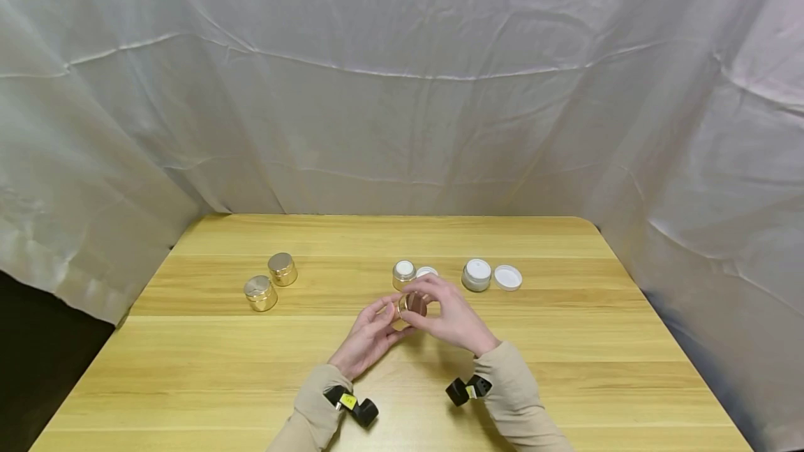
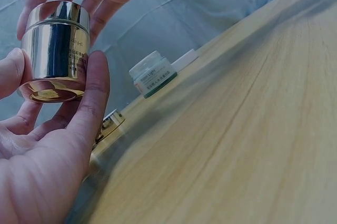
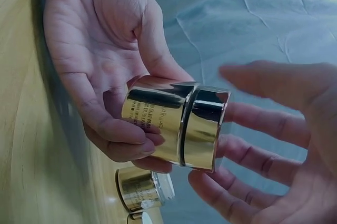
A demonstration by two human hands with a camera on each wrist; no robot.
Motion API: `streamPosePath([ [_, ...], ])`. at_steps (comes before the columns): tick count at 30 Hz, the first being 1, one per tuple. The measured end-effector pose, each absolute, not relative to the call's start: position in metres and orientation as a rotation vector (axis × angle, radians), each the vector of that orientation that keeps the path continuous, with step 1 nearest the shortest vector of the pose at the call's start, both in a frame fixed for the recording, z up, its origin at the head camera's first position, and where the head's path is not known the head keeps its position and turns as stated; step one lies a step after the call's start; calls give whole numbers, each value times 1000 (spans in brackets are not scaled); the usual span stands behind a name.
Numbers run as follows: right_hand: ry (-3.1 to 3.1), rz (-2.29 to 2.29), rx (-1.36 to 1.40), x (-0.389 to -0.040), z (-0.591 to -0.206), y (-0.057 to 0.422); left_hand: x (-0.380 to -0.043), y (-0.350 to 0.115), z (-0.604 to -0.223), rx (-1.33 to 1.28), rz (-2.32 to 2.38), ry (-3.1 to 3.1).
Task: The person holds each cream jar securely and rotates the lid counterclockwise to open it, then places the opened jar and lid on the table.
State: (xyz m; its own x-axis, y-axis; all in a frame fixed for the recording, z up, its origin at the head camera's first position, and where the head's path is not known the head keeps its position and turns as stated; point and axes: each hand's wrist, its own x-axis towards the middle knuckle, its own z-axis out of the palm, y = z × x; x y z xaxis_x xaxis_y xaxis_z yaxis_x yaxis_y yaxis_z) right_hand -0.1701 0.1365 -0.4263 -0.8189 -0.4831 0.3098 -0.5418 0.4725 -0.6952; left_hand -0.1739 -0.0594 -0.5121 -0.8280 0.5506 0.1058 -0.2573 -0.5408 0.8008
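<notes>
A gold cream jar with its lid on is held above the table by my left hand, thumb and fingers around its body. In the right wrist view the jar's gold lid points toward my right hand. The fingers of that hand spread loosely around the lid, and its thumb stands a little off it. Whether the fingertips touch the lid is hard to tell. Just beyond the hands stands an uncapped gold jar with a white top, beside an upturned lid partly covered by my right hand.
A pale green jar with a white top stands at the right, its white lid lying beside it. Two capped gold jars, one nearer and one farther, are at the left of the wooden table. Grey cloth hangs behind.
</notes>
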Motion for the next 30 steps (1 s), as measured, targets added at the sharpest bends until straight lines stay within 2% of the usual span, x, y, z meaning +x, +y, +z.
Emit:
streamPosePath([
  [10, -2639, 1253, 783, -169, -425, 135, -173, -59, -511, 491, 2355, 1150],
  [21, -2628, 1248, 914, -169, -426, 136, -172, -59, -509, 458, 2357, 1151],
  [30, -2647, 1258, 751, -170, -427, 135, -173, -59, -510, 490, 2359, 1141],
])
